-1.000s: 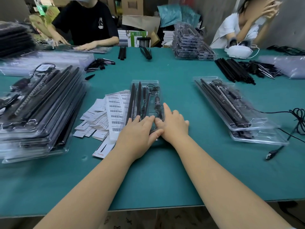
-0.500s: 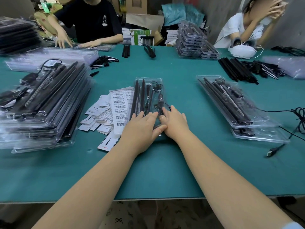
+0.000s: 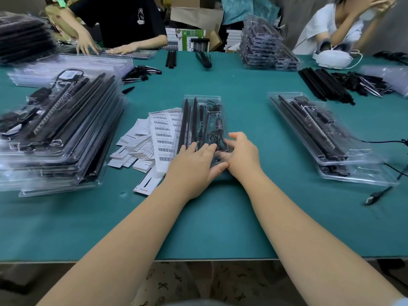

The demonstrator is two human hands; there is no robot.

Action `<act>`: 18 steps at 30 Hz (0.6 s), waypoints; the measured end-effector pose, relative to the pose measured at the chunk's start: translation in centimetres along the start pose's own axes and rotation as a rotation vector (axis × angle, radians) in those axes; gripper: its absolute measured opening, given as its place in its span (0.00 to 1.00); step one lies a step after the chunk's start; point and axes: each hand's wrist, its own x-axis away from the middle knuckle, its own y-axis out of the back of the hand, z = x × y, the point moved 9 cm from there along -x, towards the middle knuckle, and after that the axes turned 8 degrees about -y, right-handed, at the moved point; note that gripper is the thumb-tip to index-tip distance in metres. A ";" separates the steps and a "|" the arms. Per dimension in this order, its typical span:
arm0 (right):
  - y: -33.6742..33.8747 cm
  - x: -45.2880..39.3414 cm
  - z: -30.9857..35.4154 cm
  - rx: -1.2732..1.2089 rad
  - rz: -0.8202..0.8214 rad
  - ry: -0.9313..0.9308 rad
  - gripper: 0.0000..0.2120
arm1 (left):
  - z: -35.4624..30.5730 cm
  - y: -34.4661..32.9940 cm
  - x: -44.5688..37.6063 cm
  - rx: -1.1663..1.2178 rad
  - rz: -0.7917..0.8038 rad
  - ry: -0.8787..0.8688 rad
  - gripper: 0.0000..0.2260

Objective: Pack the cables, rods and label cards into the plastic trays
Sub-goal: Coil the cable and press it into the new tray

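Both hands — left hand (image 3: 194, 166), right hand (image 3: 240, 155) — press the glossy clear tray (image 3: 202, 120).

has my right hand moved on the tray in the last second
Yes. The right hand was pressed flat on the near end of the clear tray beside the left hand; now its fingers have lifted and spread, thumb shifting toward the tray's right edge.

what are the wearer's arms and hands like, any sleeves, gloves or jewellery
Both forearms are bare right up to the frame's lower edge. The left hand and right hand wear no gloves, and no watch or bracelet shows at either wrist. The fingertips are too blurred to tell about rings.
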 end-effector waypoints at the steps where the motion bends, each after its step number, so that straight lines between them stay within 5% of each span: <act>1: 0.1 -0.1 -0.1 -0.008 0.002 -0.009 0.27 | -0.1 0.0 0.0 -0.005 -0.001 -0.001 0.30; 18: 0.7 1.3 -1.5 0.066 -0.066 -0.053 0.24 | 0.6 -0.1 0.2 0.079 -0.074 -0.030 0.30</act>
